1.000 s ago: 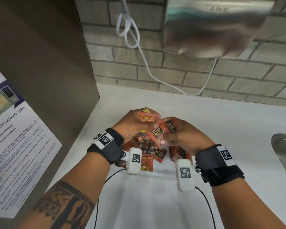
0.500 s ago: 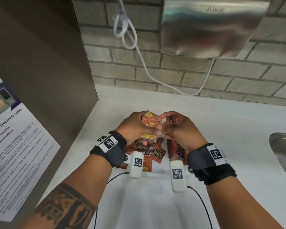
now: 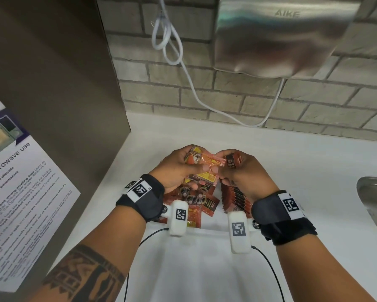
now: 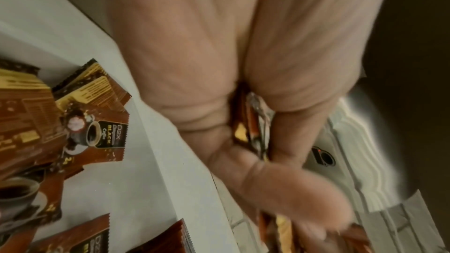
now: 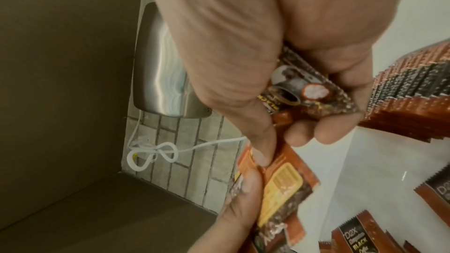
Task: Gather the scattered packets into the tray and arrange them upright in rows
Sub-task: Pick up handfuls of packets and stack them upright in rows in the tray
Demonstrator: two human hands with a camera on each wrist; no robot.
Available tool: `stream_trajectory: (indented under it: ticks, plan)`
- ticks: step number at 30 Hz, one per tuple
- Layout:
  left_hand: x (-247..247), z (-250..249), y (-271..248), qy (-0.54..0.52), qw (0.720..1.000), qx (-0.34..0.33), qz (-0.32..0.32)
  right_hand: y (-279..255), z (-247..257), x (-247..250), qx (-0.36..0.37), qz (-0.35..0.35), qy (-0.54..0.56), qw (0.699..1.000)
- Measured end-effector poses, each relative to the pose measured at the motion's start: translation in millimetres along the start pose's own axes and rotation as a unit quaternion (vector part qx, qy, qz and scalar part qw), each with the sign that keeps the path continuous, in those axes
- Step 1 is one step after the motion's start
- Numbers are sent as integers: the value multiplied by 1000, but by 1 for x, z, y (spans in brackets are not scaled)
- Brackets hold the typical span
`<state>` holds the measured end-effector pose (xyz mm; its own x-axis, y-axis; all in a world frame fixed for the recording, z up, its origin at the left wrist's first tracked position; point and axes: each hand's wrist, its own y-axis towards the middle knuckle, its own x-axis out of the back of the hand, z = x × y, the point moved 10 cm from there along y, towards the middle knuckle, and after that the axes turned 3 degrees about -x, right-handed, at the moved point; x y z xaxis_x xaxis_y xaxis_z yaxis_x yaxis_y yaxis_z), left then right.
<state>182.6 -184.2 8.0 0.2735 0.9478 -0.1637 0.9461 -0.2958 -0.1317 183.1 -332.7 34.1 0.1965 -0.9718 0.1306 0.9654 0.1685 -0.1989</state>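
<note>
Both hands hover above the white tray (image 3: 205, 229), fingertips meeting. My left hand (image 3: 196, 168) grips a bundle of orange-brown coffee packets (image 3: 205, 160), also seen as packets (image 5: 280, 184) in the right wrist view. My right hand (image 3: 231, 168) holds dark "D2X" packets (image 3: 232, 163) in its curled fingers, and its forefinger (image 5: 263, 153) presses on the left hand's bundle. Loose packets (image 3: 196, 201) lie flat in the tray's left part. A row of upright packets (image 3: 235, 199) stands in its right part. The left wrist view shows flat packets (image 4: 92, 136) beside the tray wall (image 4: 170, 161).
The tray sits on a white counter (image 3: 292, 171) against a brick wall. A steel hand dryer (image 3: 281, 35) hangs above, with a looped white cable (image 3: 183, 68). A brown cabinet side (image 3: 52, 83) with a microwave notice (image 3: 19, 192) stands at the left. A steel sink (image 3: 374, 203) lies at the right.
The hands have drawn closer together above the tray. The left hand's packets have been pulled into a tighter bundle, and the right forefinger now rests on it.
</note>
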Motion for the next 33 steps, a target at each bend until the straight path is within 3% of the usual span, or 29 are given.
stream_trajectory:
  ticks: [2,6,10,17,20,23,28,33]
  plan:
    - [7,0,1,-12,999,-1,-33,0,3,3,20,-18,-8,1000]
    - [12,6,1,-131,990,29,-47,-3,26,20,138,-114,-43,983]
    - [9,6,3,-178,982,38,-49,-5,28,11,165,-118,-146,968]
    - [24,-6,6,-80,991,-12,-104,0,9,12,117,-113,-109,981]
    - [29,-7,6,-64,988,-31,-134,4,-4,18,45,-112,22,992]
    - [29,-9,6,-57,987,-47,-146,3,-12,4,-13,-61,146,987]
    - [21,-6,6,-79,991,-16,-106,7,-9,7,13,-65,103,993]
    - [33,-11,5,-25,992,-20,-123,10,-3,-1,-1,21,2,1000]
